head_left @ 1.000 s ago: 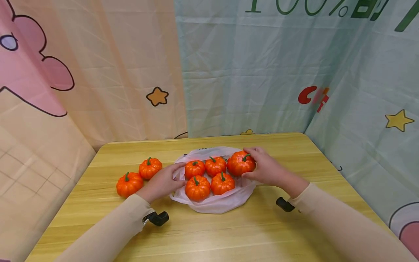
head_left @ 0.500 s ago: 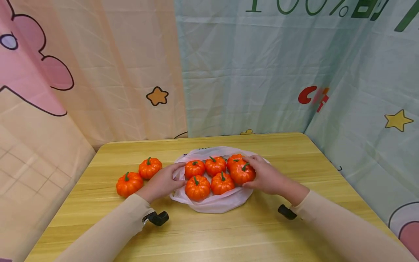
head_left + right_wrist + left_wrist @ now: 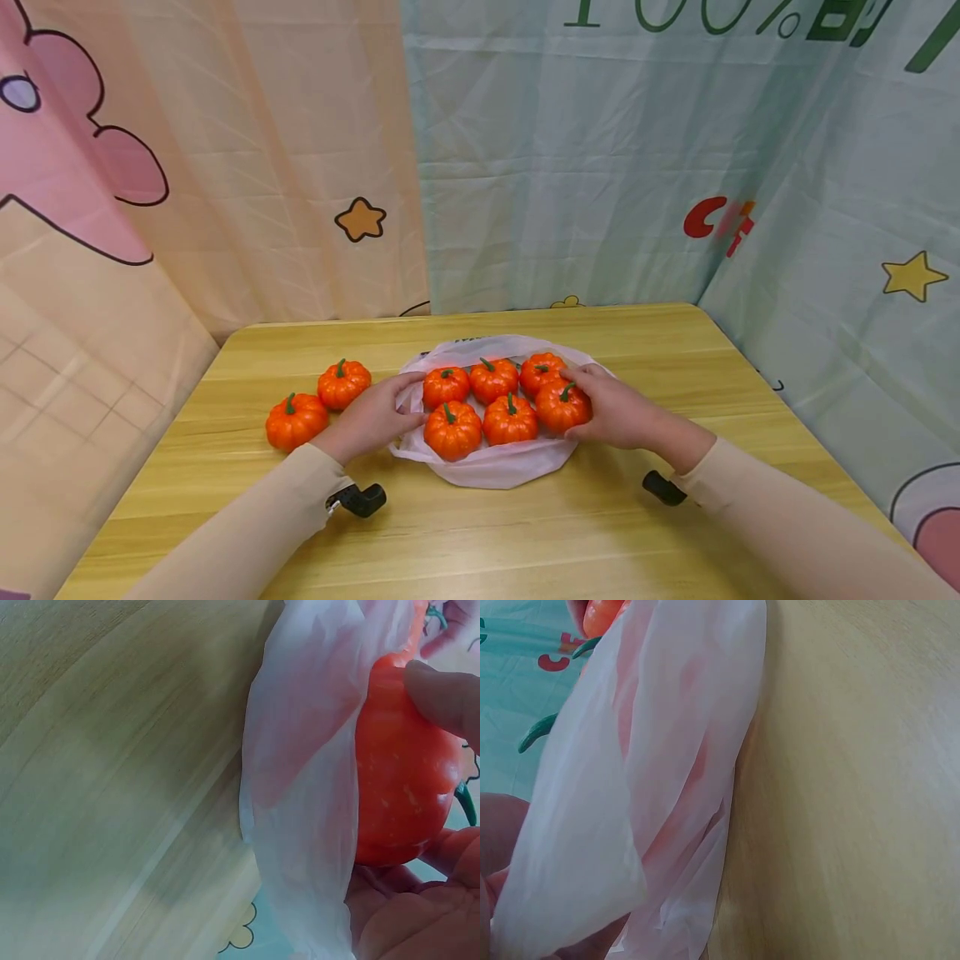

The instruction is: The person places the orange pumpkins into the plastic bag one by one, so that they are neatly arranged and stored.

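- Right hand gripped a pumpkin near-right in the white bag.
- Left hand held the bag's left rim; two loose pumpkins lay further left.
- Tabletop stretched between bag and right edge.

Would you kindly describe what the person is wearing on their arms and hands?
The left sleeve and right sleeve are long, plain and beige. The left hand and right hand wear no gloves. A small black device juts out at the left wrist, another at the right.
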`<state>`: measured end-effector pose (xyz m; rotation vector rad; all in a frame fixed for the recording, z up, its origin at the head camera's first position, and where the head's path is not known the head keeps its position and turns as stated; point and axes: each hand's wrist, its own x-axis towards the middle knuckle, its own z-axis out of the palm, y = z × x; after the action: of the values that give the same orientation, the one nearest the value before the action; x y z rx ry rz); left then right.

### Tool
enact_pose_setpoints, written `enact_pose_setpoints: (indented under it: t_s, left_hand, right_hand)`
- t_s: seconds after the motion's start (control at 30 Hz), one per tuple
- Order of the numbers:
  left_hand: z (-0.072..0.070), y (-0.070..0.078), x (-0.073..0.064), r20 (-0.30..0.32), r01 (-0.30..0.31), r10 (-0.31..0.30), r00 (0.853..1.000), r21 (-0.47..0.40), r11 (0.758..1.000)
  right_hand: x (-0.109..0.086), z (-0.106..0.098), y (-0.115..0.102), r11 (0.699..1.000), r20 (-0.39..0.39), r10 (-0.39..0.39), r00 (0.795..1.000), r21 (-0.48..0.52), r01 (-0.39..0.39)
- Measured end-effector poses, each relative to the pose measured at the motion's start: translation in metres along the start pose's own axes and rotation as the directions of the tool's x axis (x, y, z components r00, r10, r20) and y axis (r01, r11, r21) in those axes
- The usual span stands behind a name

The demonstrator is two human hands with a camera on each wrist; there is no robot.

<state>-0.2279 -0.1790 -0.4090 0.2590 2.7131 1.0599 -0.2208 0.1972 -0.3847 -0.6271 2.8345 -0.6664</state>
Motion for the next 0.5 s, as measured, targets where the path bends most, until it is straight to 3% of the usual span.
enact_pose_setpoints:
  t_s: [0.27,0.5]
  left_hand:
    - [-0.0002,0.0012,-0.0004,0.0,-0.003,0.003,1.0,0.001,1.0]
    - [-0.0005,0.0015,-0.0004,0.008,0.003,-0.003,1.0,0.003,1.0]
  right_hand:
    - [0.0004,0.0019,0.0014,0.999,0.062,0.032,0.998,0.007,-0.033]
    - [0.0003,0.004,0.0005,0.999,0.063,0.032,0.997,0.019,-0.033]
